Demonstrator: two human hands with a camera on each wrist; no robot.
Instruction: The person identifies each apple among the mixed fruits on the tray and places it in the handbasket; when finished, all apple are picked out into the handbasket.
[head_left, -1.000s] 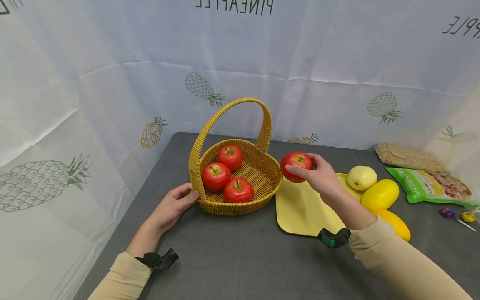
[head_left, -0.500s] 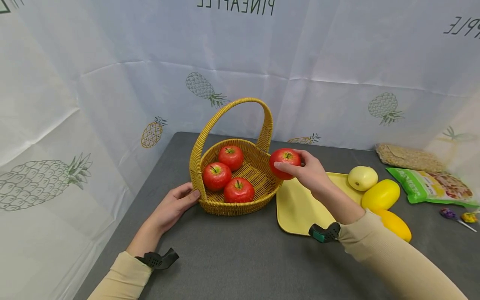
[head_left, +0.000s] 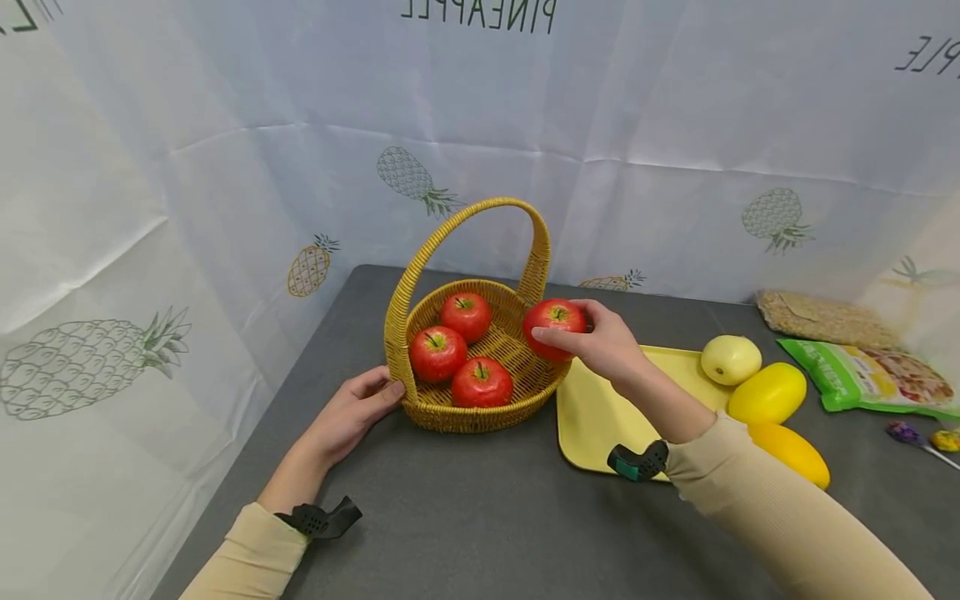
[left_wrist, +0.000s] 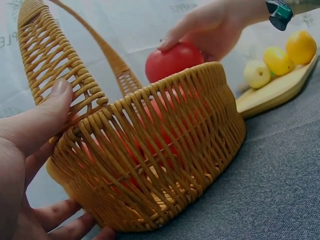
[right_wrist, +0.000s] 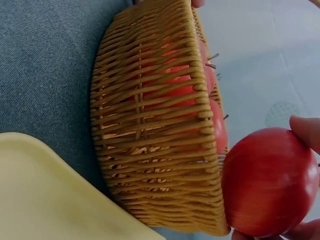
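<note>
My right hand [head_left: 609, 340] holds a red apple [head_left: 553, 327] between thumb and fingers, over the right side of a woven wicker basket [head_left: 465, 420] with a tall arched handle. In the right wrist view the held apple [right_wrist: 272, 182] overlaps the basket's rim. Three more red apples lie inside the basket, toward its left: one at the back [head_left: 466, 317], one at the left [head_left: 437, 354] and one in front [head_left: 482, 383]. At the basket's left end my left hand [head_left: 351, 417] grips the side, its thumb [left_wrist: 60, 97] on the foot of the handle and its fingers below.
A yellow tray [head_left: 600, 421] stands right of the basket. At its right edge are a pale round fruit [head_left: 731, 360] and two yellow fruits [head_left: 768, 394]. Farther right lie a green food packet [head_left: 870, 379], a bag of grain [head_left: 825, 318] and lollipops [head_left: 905, 432].
My right hand has carried the apple leftward, from beside the basket's right rim to over its inside. The left hand stays on the basket, which has not moved on the table.
</note>
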